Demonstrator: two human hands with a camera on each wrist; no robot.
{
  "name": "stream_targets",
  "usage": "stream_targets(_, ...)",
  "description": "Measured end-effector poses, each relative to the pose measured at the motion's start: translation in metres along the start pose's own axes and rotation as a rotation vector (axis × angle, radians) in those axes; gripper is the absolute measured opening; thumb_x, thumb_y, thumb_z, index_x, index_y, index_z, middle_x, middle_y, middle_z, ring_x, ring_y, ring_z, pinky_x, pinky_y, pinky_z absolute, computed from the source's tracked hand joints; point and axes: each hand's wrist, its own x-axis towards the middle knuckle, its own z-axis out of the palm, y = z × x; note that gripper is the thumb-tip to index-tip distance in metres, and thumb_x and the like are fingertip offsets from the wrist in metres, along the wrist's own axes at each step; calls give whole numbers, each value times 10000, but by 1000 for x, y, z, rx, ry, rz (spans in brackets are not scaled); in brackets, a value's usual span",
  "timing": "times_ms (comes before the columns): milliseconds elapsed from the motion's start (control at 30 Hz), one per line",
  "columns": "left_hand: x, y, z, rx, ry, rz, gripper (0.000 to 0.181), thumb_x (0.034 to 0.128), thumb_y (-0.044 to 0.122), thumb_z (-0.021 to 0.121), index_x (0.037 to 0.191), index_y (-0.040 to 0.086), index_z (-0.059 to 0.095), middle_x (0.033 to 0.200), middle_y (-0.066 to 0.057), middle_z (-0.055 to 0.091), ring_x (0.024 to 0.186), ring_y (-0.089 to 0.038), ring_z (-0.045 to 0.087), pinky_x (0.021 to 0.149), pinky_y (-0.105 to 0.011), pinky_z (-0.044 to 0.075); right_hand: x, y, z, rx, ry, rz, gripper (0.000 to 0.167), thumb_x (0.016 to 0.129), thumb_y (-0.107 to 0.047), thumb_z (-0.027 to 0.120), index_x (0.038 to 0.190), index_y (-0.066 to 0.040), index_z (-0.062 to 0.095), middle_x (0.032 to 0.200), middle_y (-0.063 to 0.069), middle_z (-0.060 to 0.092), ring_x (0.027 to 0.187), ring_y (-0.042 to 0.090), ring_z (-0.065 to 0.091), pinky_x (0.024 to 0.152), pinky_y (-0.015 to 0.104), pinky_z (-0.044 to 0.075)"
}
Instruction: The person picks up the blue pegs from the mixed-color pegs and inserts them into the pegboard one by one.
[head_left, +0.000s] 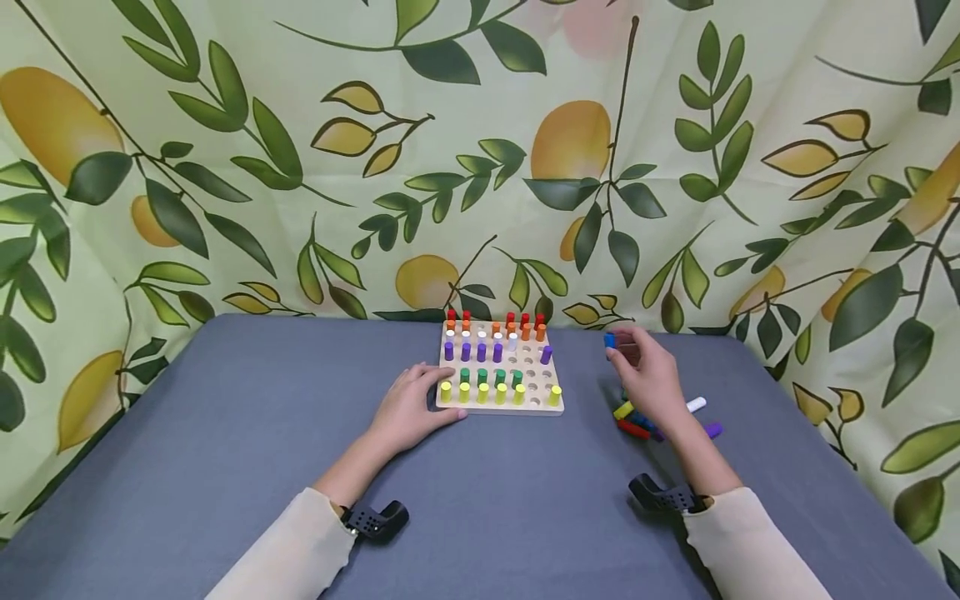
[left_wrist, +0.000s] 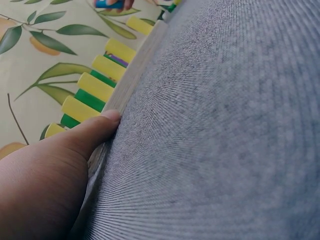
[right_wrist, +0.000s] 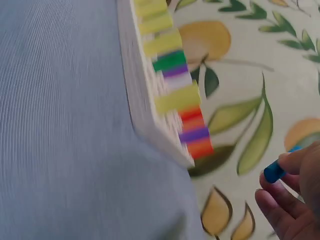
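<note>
A wooden pegboard (head_left: 495,410) stands on the table, holding rows of red, orange, white, purple, green and yellow pegs, with several bare holes toward its right side. My left hand (head_left: 411,408) grips the board's front left corner; in the left wrist view its thumb (left_wrist: 107,120) presses on the front edge. To the right of the board, my right hand (head_left: 651,375) pinches a blue peg (head_left: 610,341) between thumb and fingers, raised off the table. The right wrist view shows this blue peg (right_wrist: 273,172) tilted in the fingertips, apart from the board.
Under and beside the right hand lies a pile of loose pegs, among them a yellow peg (head_left: 623,410), a red peg (head_left: 633,429), a white peg (head_left: 696,404) and a purple peg (head_left: 713,430). A leaf-patterned cloth (head_left: 465,108) hangs behind the blue-grey table (head_left: 300,375).
</note>
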Motion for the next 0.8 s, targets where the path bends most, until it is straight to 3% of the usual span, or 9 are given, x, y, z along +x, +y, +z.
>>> stream_targets(100, 0, 0, -1, 6, 1, -2, 692, 821, 513, 800, 1410, 210, 602, 1512, -168, 501, 1444, -381, 433, 1155, -608, 376, 3, -14, 16, 67, 15, 2, 313, 1000, -114, 626, 1301, -42, 586, 1190, 184, 686, 1052, 339, 707, 821, 125, 529)
stream_targets(200, 0, 0, -1, 5, 5, -5, 690, 821, 513, 800, 1410, 213, 603, 1510, -165, 504, 1443, -376, 436, 1154, -605, 381, 7, -26, 31, 118, 55, 2, 317, 989, -117, 645, 1293, -45, 593, 1166, 174, 686, 1011, 306, 707, 781, -2, 423)
stream_targets(433, 1, 1, 0, 7, 9, -10, 694, 820, 522, 798, 1415, 227, 597, 1496, -144, 514, 1440, -361, 439, 1154, -595, 386, 9, -30, 65, 320, 153, 31, 346, 967, -96, 670, 1298, -19, 610, 1121, 180, 700, 917, 65, 661, 793, 26, 498)
stream_targets(600, 1, 2, 0, 7, 14, -13, 696, 818, 514, 803, 1419, 232, 594, 1472, -128, 532, 1427, -350, 452, 1147, -588, 398, 0, -19, 79, 335, 145, 94, 349, 979, -129, 659, 1315, -37, 643, 1127, 178, 709, 882, -61, 603, 770, 25, 488)
stream_targets(800, 0, 2, 0, 19, 9, -5, 691, 825, 512, 797, 1417, 220, 595, 1444, -119, 549, 1400, -333, 475, 1145, -557, 409, -5, -12, 84, 325, 110, 142, 316, 985, -183, 667, 1278, -64, 675, 1105, 147, 732, 846, -69, 630, 730, 60, 492)
